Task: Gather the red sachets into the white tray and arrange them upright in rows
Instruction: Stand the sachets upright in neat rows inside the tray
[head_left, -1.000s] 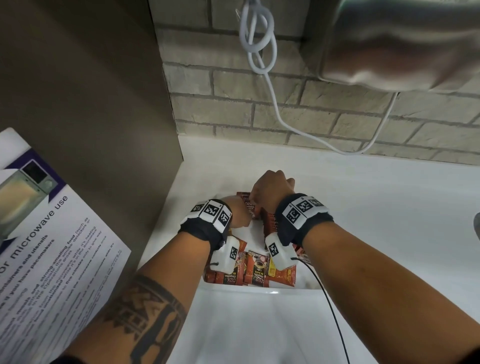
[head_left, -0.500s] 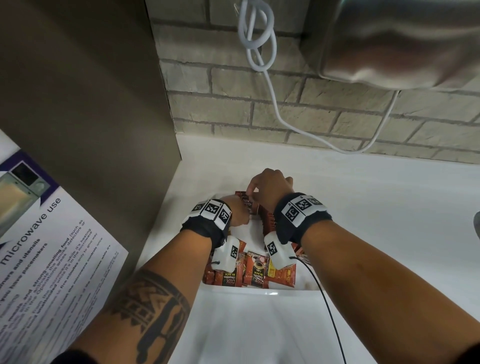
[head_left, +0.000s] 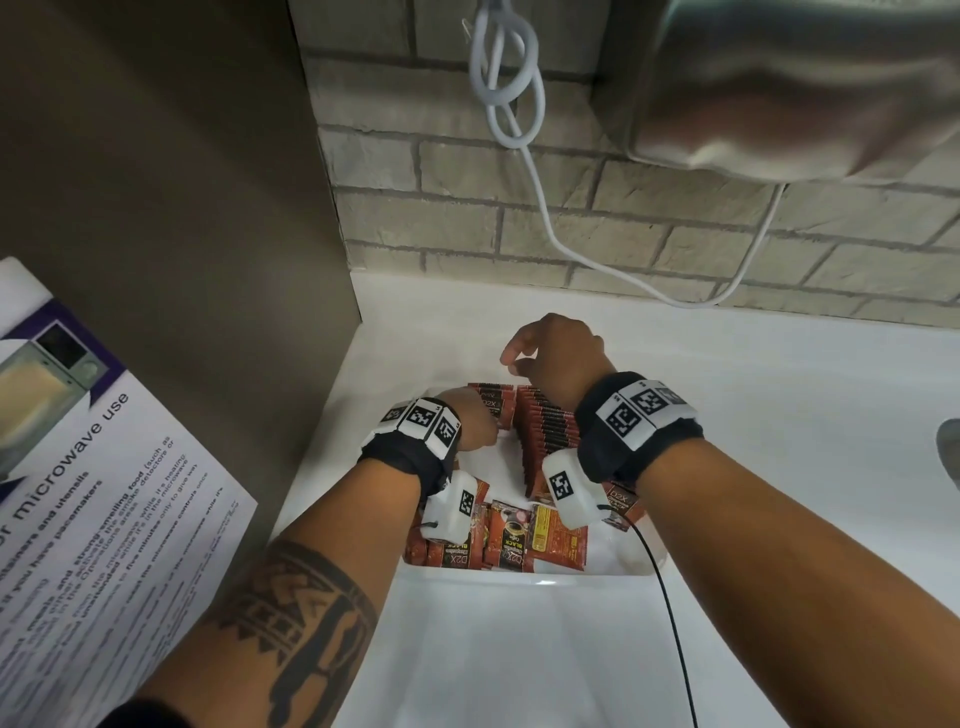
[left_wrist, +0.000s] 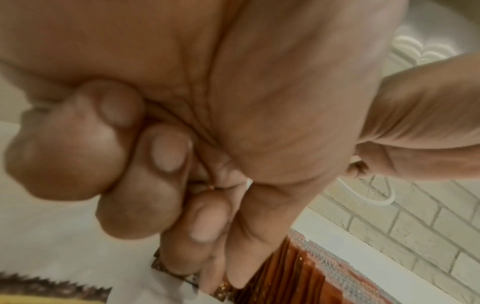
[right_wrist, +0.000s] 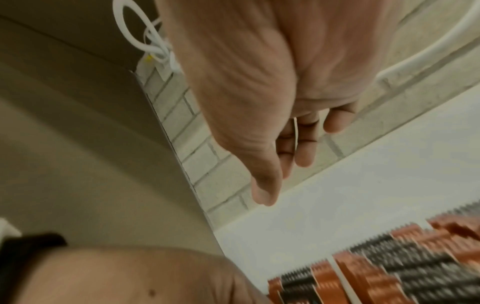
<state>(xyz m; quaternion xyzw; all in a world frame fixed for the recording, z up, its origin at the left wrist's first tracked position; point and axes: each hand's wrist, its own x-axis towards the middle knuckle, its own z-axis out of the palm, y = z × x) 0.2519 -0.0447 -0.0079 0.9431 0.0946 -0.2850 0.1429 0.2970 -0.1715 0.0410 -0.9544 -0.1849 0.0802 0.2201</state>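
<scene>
A white tray (head_left: 519, 578) sits on the white counter. At its right, a long row of red sachets (head_left: 548, 434) stands upright. A short stack of red sachets (head_left: 488, 402) stands at the back left, and my left hand (head_left: 470, 422) grips it with curled fingers. In the left wrist view, the thumb and a finger of this hand (left_wrist: 207, 205) clamp the stack's edges (left_wrist: 311, 273). Loose sachets (head_left: 511, 540) lie flat at the tray's front. My right hand (head_left: 550, 353) hovers above the tray's far end, fingers relaxed and empty (right_wrist: 285, 174).
A brown cabinet panel (head_left: 208, 260) closes off the left side, with a microwave notice (head_left: 78, 493) on it. The brick wall (head_left: 623, 249) stands close behind the tray, with a white cable (head_left: 519, 130) hanging down. A steel appliance (head_left: 805, 83) overhangs at the upper right.
My right hand has let go of the sachets and risen up and back above the tray. The left hand keeps its grip on the short stack.
</scene>
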